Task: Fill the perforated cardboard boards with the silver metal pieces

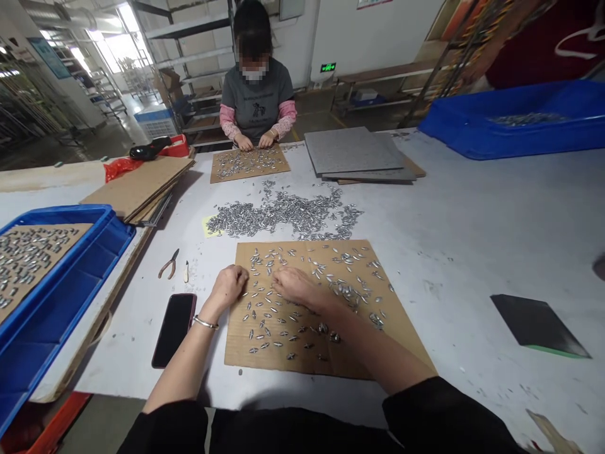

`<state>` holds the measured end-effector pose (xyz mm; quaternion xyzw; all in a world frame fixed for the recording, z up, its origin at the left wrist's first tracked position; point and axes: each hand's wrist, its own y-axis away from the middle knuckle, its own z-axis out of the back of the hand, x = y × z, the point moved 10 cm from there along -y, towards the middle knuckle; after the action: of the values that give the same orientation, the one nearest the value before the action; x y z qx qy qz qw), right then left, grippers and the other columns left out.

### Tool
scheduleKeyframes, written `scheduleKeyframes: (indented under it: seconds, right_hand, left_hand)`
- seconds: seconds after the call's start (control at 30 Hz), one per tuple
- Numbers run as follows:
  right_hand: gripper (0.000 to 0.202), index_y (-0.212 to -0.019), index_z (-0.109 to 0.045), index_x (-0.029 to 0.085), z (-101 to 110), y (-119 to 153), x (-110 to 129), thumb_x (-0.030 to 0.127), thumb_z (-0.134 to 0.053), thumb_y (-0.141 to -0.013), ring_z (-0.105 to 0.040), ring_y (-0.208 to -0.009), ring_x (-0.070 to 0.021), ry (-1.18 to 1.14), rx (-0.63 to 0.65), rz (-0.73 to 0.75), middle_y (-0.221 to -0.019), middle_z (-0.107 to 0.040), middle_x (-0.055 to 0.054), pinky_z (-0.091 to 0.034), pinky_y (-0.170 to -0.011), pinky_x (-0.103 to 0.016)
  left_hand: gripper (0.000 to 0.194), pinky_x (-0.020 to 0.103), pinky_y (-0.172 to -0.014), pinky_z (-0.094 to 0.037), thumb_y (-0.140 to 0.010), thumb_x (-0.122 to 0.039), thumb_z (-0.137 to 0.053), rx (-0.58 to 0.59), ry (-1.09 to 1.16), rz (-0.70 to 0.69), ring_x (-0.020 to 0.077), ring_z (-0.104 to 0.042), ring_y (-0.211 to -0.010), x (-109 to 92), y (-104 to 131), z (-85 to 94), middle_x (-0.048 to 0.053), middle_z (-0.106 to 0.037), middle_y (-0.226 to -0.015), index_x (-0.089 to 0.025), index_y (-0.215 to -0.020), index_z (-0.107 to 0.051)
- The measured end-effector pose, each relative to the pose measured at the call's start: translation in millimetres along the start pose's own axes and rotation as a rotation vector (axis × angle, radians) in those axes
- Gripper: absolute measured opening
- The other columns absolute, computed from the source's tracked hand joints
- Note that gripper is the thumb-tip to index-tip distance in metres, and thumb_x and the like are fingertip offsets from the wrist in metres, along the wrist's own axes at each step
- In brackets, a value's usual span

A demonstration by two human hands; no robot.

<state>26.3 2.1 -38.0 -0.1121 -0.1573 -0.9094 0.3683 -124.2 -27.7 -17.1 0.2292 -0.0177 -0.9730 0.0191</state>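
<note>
A sheet of brown cardboard lies in front of me, scattered with small, shiny, spindle-shaped metal pieces. At its upper left edge, my left hand is closed with the fingers curled inward; whatever they may hold is hidden. My right hand rests low over the sheet, a little to the right of the left one. Its fingers are bent together among the pieces, and I cannot see what is between them. Beyond the sheet spreads a large heap of the same metal pieces.
Left of the cardboard are a phone, pliers and a small knife. Blue trays flank the table. Across from me a co-worker handles pieces on another cardboard. Grey boards and a dark block lie rightward.
</note>
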Motion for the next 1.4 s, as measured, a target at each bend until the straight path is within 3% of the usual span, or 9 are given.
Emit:
scheduleKeyframes:
  seconds: [0.13, 0.27, 0.4, 0.53, 0.73, 0.9, 1.1, 1.2, 1.4]
  right_hand:
    - [0.019, -0.093, -0.07, 0.018, 3.3, -4.4, -15.5, 0.024, -0.053, -0.098, -0.065, -0.094, -0.0197, -0.064, -0.042, -0.046, -0.1, -0.074, -0.007, -0.039, -0.074, -0.026]
    - [0.025, -0.099, -0.072, 0.019, 17.9, -12.8, -19.9, 0.026, -0.048, -0.101, -0.065, -0.097, -0.0204, -0.016, -0.132, -0.087, -0.106, -0.073, -0.008, -0.04, -0.08, -0.027]
    - [0.027, -0.105, -0.073, 0.016, 19.2, -22.4, -9.8, 0.028, -0.049, -0.102, -0.066, -0.103, -0.0231, 0.056, -0.121, -0.093, -0.114, -0.073, -0.013, -0.042, -0.089, -0.029]
    - [0.03, -0.104, -0.074, 0.015, 16.1, -27.4, -8.5, 0.026, -0.046, -0.102, -0.07, -0.1, -0.0242, 0.052, -0.071, -0.166, -0.108, -0.076, -0.015, -0.045, -0.082, -0.029]
    - [0.032, -0.103, -0.075, 0.011, 23.1, -25.6, 0.0, 0.019, -0.044, -0.099, -0.07, -0.102, -0.0263, 0.155, -0.026, -0.172, -0.112, -0.075, -0.02, -0.045, -0.084, -0.03]
    - [0.03, -0.105, -0.073, 0.012, 19.4, -16.7, 5.2, 0.021, -0.045, -0.1, -0.07, -0.099, -0.0241, 0.131, -0.041, -0.134, -0.11, -0.075, -0.017, -0.045, -0.084, -0.029]
    - [0.03, -0.106, -0.074, 0.013, 6.1, -14.5, 25.7, 0.017, -0.046, -0.098, -0.069, -0.101, -0.0223, 0.116, 0.021, -0.06, -0.114, -0.074, -0.016, -0.044, -0.088, -0.029]
    - [0.029, -0.104, -0.075, 0.015, 9.0, -13.6, 19.7, 0.022, -0.047, -0.099, -0.069, -0.1, -0.0227, 0.097, 0.055, -0.09, -0.11, -0.075, -0.015, -0.045, -0.083, -0.027]
    - [0.031, -0.106, -0.074, 0.015, 25.3, -16.7, 3.9, 0.028, -0.047, -0.102, -0.069, -0.103, -0.0248, 0.108, -0.04, -0.153, -0.111, -0.075, -0.015, -0.046, -0.083, -0.028]
  left_hand:
    - [0.021, 0.031, -0.082, -0.051, -0.093, -0.017, -0.051, -0.066, 0.029, 0.036, 0.0219, -0.07, -0.088, 21.5, 6.5, 12.8, 0.009, -0.076, -0.099, -0.019, -0.089, -0.071]
    - [0.018, 0.031, -0.08, -0.051, -0.092, -0.017, -0.053, -0.077, 0.033, 0.034, 0.0217, -0.07, -0.087, 30.0, 7.0, 11.3, 0.008, -0.076, -0.095, -0.02, -0.085, -0.07]
    - [0.019, 0.032, -0.084, -0.052, -0.092, -0.013, -0.052, -0.075, 0.019, 0.009, 0.0219, -0.07, -0.09, 22.2, 1.4, 3.1, 0.009, -0.075, -0.097, -0.019, -0.089, -0.069]
    - [0.019, 0.03, -0.088, -0.052, -0.094, -0.014, -0.052, -0.042, 0.003, -0.06, 0.0201, -0.069, -0.095, -0.3, -7.0, -11.1, 0.009, -0.073, -0.103, -0.02, -0.097, -0.07]
    - [0.018, 0.029, -0.084, -0.051, -0.092, -0.01, -0.053, 0.018, -0.057, -0.096, 0.0202, -0.068, -0.09, -22.3, -23.1, -33.5, 0.009, -0.07, -0.095, -0.019, -0.086, -0.068]
    - [0.015, 0.03, -0.081, -0.05, -0.09, -0.009, -0.054, 0.018, -0.081, -0.058, 0.0209, -0.067, -0.086, -14.2, -25.3, -31.0, 0.009, -0.069, -0.091, -0.018, -0.084, -0.065]
    - [0.016, 0.029, -0.08, -0.049, -0.091, -0.01, -0.052, -0.01, -0.064, -0.016, 0.0192, -0.066, -0.083, 2.6, -4.3, -11.8, 0.008, -0.068, -0.092, -0.019, -0.084, -0.064]
    - [0.015, 0.029, -0.078, -0.048, -0.091, -0.011, -0.053, -0.012, -0.055, -0.015, 0.0189, -0.065, -0.082, 4.7, 4.3, -9.7, 0.007, -0.068, -0.091, -0.019, -0.085, -0.065]
    - [0.015, 0.03, -0.077, -0.049, -0.083, -0.006, -0.057, 0.005, -0.024, -0.014, 0.0197, -0.065, -0.081, 8.8, 5.7, -22.1, 0.007, -0.068, -0.087, -0.019, -0.081, -0.065]
